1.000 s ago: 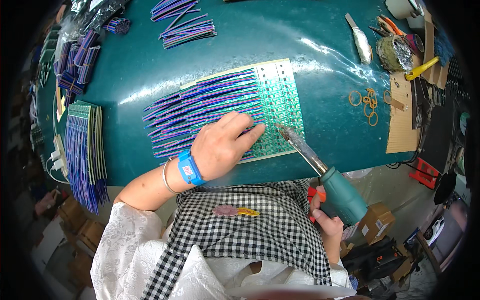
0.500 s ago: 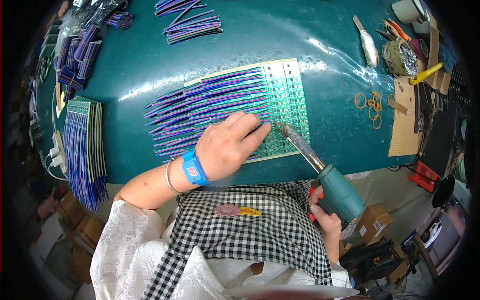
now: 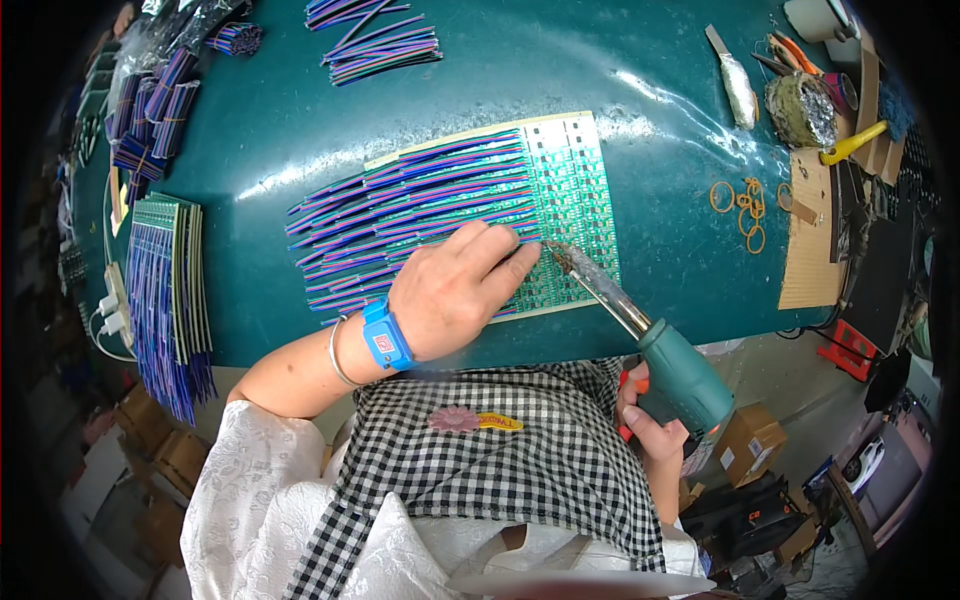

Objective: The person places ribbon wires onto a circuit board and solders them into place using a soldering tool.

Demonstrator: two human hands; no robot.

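A green circuit board panel [image 3: 570,185] lies on the table, with rows of blue, pink and dark ribbon wires [image 3: 440,190] running left from its pads. My left hand [image 3: 455,285], in a blue wrist strap, rests over the wires with thumb and forefinger pinched at a wire end; the fingers partly hide it. In my right hand [image 3: 650,425] is a green soldering gun [image 3: 685,375] with a metal barrel. Its dark tip [image 3: 562,258] touches or hovers just over the board beside my left fingertips; I cannot tell which.
Wired panels [image 3: 165,290] stand stacked at the left edge, below bundled wires [image 3: 165,110]. Loose wires [image 3: 385,58] lie at the back. Rubber bands [image 3: 750,212], cardboard [image 3: 812,250], a foil-wrapped blade [image 3: 738,90], and a foil-lined pot [image 3: 803,108] with a yellow-handled tool [image 3: 855,145] are at right.
The soldering gun's tip has moved slightly up and left towards my left fingertips, while its body has shifted a little right. My left hand stays in nearly the same place.
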